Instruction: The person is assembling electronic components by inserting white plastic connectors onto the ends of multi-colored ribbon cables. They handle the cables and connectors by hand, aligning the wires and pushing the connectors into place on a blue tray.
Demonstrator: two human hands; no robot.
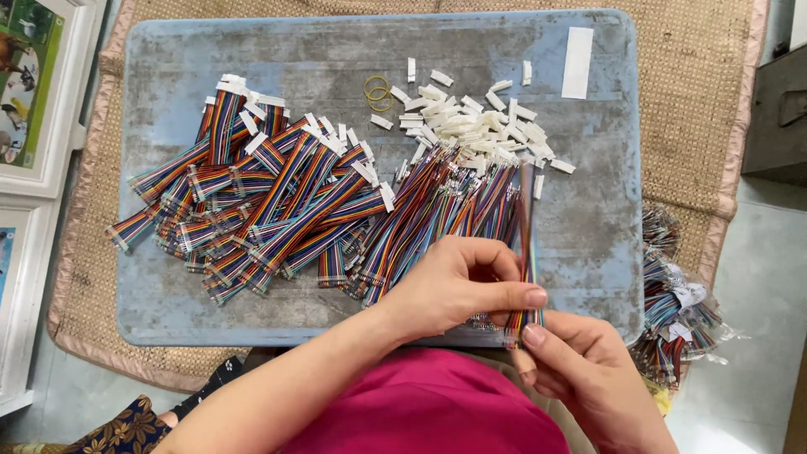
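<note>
While both hands, left hand (pixel 458 286) and right hand (pixel 580 370), pinch one ribbon cable (pixel 527 252) just right of the loose cable pile (pixel 437 219), risks snagging neighbours or bending bare ends.

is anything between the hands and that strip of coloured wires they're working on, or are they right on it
Nothing visible stands between them. The left hand and the right hand both pinch the near end of the rainbow wire strip directly. Its far end lies on the loose wire pile, near the white connector housings.
</note>
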